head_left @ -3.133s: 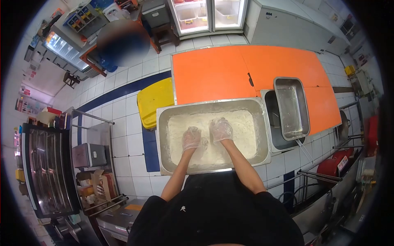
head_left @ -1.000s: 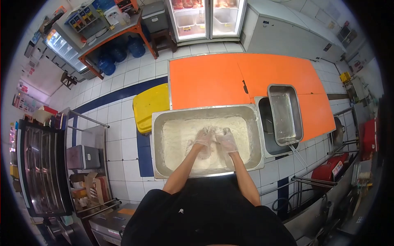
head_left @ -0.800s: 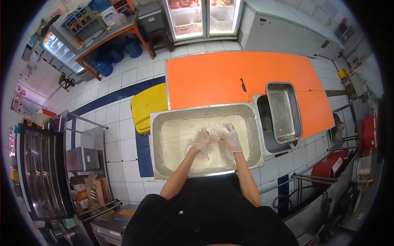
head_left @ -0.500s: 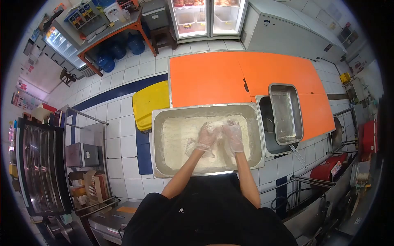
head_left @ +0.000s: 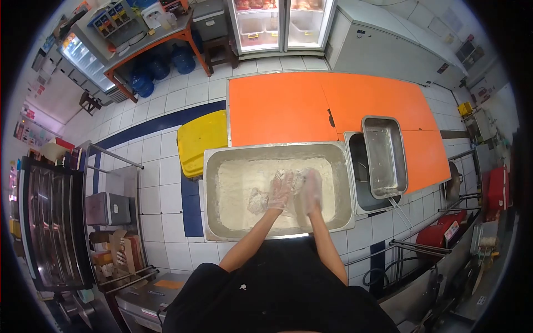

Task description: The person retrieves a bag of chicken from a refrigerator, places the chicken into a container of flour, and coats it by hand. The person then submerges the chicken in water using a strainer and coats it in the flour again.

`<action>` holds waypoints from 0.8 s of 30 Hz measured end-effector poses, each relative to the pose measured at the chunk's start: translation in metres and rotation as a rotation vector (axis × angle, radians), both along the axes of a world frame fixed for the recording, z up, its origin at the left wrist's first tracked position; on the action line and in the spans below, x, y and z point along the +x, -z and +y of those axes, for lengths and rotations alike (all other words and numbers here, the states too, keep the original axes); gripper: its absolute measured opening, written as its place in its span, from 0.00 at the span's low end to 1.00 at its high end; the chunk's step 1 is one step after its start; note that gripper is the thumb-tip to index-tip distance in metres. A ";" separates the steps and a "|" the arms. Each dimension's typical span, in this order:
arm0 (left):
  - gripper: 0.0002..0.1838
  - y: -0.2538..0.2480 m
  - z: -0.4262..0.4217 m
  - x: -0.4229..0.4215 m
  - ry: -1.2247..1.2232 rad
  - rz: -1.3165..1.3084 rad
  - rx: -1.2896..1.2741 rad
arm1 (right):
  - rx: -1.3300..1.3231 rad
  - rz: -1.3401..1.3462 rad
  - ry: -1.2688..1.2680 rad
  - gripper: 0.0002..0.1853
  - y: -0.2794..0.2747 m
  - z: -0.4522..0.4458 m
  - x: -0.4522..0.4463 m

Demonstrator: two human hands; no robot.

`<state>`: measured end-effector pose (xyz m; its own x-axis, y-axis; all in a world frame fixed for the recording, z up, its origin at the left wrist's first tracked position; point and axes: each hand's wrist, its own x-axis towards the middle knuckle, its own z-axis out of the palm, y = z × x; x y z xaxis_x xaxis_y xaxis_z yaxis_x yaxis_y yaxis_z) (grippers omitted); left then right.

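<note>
A large steel tub (head_left: 211, 194) holds a bed of pale flour (head_left: 236, 177). Both my hands wear clear plastic gloves dusted white. My left hand (head_left: 281, 193) reaches into the tub, fingers stretched forward over the flour, its tips touching a flour-coated lump at the top. To its right, my right hand (head_left: 311, 191) is smeared by motion, so its fingers do not show clearly. Between the hands, near the fingertips, sits another coated piece (head_left: 299, 178). Left of my left hand lies a coated lump (head_left: 257, 201); what is under the flour cannot be made out.
An orange tabletop (head_left: 277, 108) adjoins the tub's far side. At the right, a rectangular steel pan (head_left: 384, 158) rests partly over a deeper basin (head_left: 363, 202), with a wire handle (head_left: 401, 213) jutting toward me. A yellow lid (head_left: 200, 143) is at the left.
My hands, close together around coated material half a second ago, have moved apart slightly. The right hand has become blurred, and the view has shifted a little.
</note>
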<state>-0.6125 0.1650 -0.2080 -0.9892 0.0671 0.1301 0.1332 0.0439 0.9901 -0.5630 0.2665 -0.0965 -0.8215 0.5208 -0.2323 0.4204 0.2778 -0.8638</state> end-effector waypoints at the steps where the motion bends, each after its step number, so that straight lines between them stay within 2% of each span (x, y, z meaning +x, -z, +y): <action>1: 0.19 -0.047 -0.004 0.000 0.062 -0.173 -0.215 | 0.000 -0.002 0.005 0.27 0.001 -0.013 -0.001; 2: 0.15 -0.090 -0.006 0.000 0.120 -0.345 -0.430 | 0.014 0.091 0.129 0.27 0.001 -0.032 -0.005; 3: 0.15 -0.117 -0.005 0.002 0.121 -0.347 -0.432 | 0.027 0.183 0.250 0.28 0.002 -0.043 -0.005; 4: 0.17 -0.140 -0.003 0.006 0.122 -0.395 -0.489 | 0.023 0.179 0.251 0.28 0.029 -0.039 -0.001; 5: 0.18 -0.151 -0.002 0.006 0.118 -0.440 -0.544 | 0.234 0.289 0.175 0.29 0.077 -0.028 -0.001; 6: 0.18 -0.147 -0.002 0.008 0.115 -0.439 -0.542 | 0.446 0.397 0.096 0.29 0.103 -0.021 -0.002; 7: 0.23 -0.137 -0.002 0.013 0.096 -0.358 -0.431 | 0.447 0.398 0.095 0.29 0.078 -0.026 -0.002; 8: 0.28 -0.128 -0.001 0.014 0.076 -0.276 -0.319 | 0.120 0.345 0.154 0.29 0.024 -0.037 -0.003; 10: 0.26 -0.117 0.000 0.010 0.046 -0.332 -0.348 | -0.208 0.287 0.204 0.31 -0.011 -0.039 -0.009; 12: 0.24 -0.100 0.004 0.006 0.028 -0.386 -0.374 | -0.174 0.066 0.174 0.31 -0.015 -0.030 -0.012; 15: 0.29 -0.084 0.005 0.002 0.076 -0.147 -0.640 | -0.171 0.100 0.300 0.26 -0.003 -0.028 -0.014; 16: 0.28 -0.100 0.004 0.000 0.088 -0.203 -0.597 | -0.169 0.099 0.310 0.26 0.003 -0.026 -0.015; 18: 0.26 -0.131 0.004 0.004 0.102 -0.262 -0.558 | -0.712 0.302 0.421 0.23 0.017 -0.023 -0.019; 19: 0.23 -0.144 0.006 0.008 0.051 -0.207 -0.375 | -0.713 0.303 0.425 0.23 0.035 -0.019 -0.020; 20: 0.21 -0.152 0.007 0.010 0.000 -0.152 -0.191 | -0.995 0.291 0.384 0.21 0.052 -0.012 -0.019; 21: 0.21 -0.152 0.008 0.010 0.003 -0.153 -0.189 | -1.275 0.275 0.336 0.20 0.062 -0.006 -0.017; 22: 0.19 -0.151 0.006 0.010 0.052 -0.234 -0.148 | -1.275 0.276 0.340 0.20 0.045 -0.009 -0.014; 24: 0.18 -0.139 0.002 0.007 0.097 -0.313 -0.107 | -0.943 0.280 0.317 0.20 0.012 -0.013 -0.008</action>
<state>-0.6052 0.1666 -0.0686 -0.9683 0.1595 -0.1920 -0.1682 0.1517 0.9740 -0.5713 0.2534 -0.1082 -0.7658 0.4279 -0.4800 0.1071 -0.6512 -0.7513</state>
